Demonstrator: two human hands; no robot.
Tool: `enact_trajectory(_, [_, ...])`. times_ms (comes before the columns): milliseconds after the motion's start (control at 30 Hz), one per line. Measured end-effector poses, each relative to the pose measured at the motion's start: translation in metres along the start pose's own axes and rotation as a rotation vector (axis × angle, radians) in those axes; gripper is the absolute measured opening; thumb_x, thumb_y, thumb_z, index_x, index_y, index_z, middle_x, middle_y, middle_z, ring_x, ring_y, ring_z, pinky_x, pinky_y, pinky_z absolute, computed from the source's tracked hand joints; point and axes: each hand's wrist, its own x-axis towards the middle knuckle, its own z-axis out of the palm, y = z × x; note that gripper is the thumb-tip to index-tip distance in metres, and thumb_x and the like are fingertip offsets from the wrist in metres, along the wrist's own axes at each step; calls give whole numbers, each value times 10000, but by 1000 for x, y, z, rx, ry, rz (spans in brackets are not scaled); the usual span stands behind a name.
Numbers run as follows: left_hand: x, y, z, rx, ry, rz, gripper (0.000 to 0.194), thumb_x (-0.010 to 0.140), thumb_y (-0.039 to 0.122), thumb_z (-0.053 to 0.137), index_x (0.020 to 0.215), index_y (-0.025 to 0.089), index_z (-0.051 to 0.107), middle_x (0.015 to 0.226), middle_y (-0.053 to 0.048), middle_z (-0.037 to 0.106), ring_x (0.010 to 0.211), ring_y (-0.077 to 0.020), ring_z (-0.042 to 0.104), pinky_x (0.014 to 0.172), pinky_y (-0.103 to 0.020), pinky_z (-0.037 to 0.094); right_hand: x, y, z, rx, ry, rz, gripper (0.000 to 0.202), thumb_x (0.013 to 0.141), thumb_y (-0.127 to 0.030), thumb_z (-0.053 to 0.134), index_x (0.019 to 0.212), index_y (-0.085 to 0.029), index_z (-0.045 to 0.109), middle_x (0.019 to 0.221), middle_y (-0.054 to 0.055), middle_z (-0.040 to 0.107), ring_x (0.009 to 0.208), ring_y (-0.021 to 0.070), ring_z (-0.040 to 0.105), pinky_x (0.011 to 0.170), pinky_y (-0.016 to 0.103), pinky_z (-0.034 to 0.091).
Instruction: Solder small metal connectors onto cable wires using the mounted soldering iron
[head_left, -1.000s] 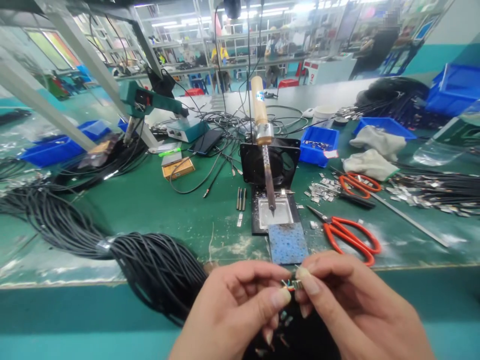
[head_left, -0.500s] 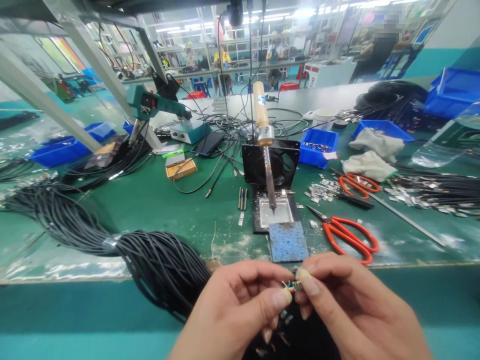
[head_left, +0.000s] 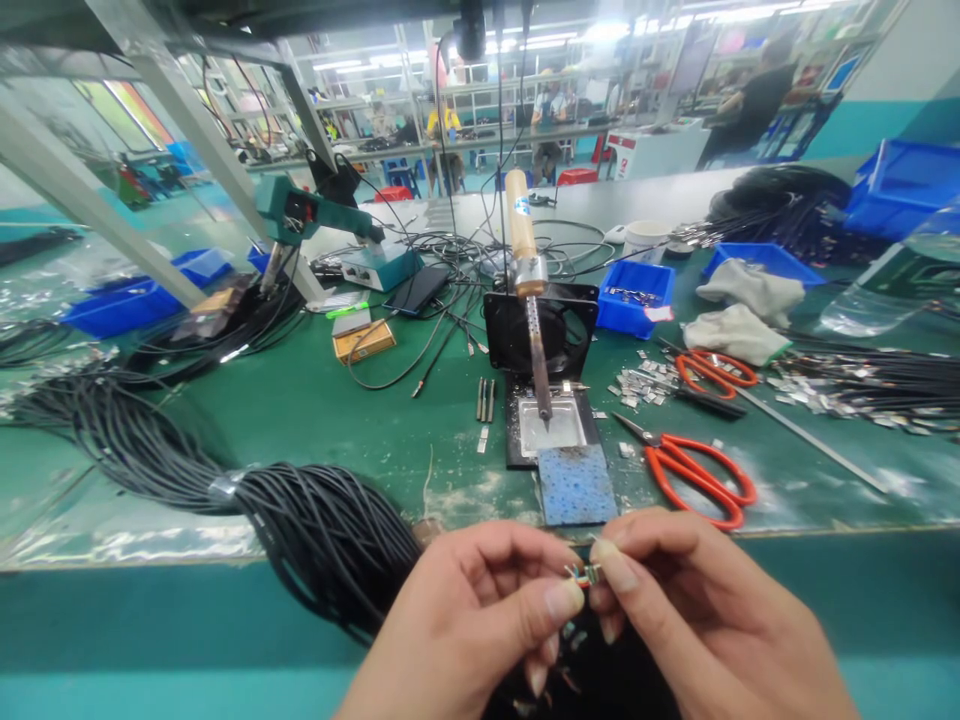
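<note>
Thumb and fingers of my left hand (head_left: 480, 610) pinch the end of a cable, where thin coloured wires (head_left: 576, 577) stick out, red, blue and white among them. My right hand (head_left: 705, 600) is closed on a small metal connector (head_left: 594, 573), mostly covered by the fingertips. The wires meet the connector's edge; whether they are joined cannot be made out. Beyond my hands lies a blue sponge (head_left: 577, 485) at the front of a soldering stand (head_left: 514, 430). A wooden-handled soldering iron (head_left: 523, 225) stands tip down over its tray.
A thick bundle of black cables (head_left: 315, 520) hangs over the table edge at left. Orange-handled scissors (head_left: 701, 480) lie right of the sponge, near loose metal connectors (head_left: 645, 385). A black fan (head_left: 544, 330) stands behind the iron, beside a blue bin (head_left: 637, 290).
Both hands stay almost in place, still pinching. The coloured wires and connector between the fingertips have shifted very slightly.
</note>
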Motion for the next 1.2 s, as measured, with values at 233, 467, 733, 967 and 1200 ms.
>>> enact_trajectory(233, [2,0,2,9,28,6,213,804,256,862,911,97,768,660,-13,672,515,-60,528,492,-143,463,0,-1,-1,-6,0,20,80,915,-329,702,867,-267,687,743,-36,696,581,105,683,550,158,576])
enact_trajectory(467, [2,2,1,29,-9,-26,224,813,268,857,914,93,760,651,-14,674,509,-58,529,493,-145,456,-1,-2,-1,6,2,48,91,903,-342,716,857,-267,694,741,-27,710,581,116,687,551,165,587])
enact_trajectory(733, [2,1,0,38,8,-17,230,826,255,848,980,105,768,692,-13,675,547,-62,540,516,-148,465,-1,-1,0,11,17,27,92,900,-337,723,855,-263,695,741,-21,709,576,117,680,538,167,581])
enact_trajectory(967, [3,2,0,16,-28,-50,212,821,260,851,926,100,759,663,1,659,512,-51,521,484,-138,438,-1,0,0,15,14,20,90,906,-333,718,854,-265,691,728,-30,701,565,113,677,537,166,584])
enact_trajectory(1200, [3,4,-1,28,-22,-63,223,812,270,856,922,104,754,649,0,664,506,-58,529,486,-148,453,-1,0,-1,17,0,27,82,905,-329,715,859,-266,691,730,-30,696,573,116,684,536,167,583])
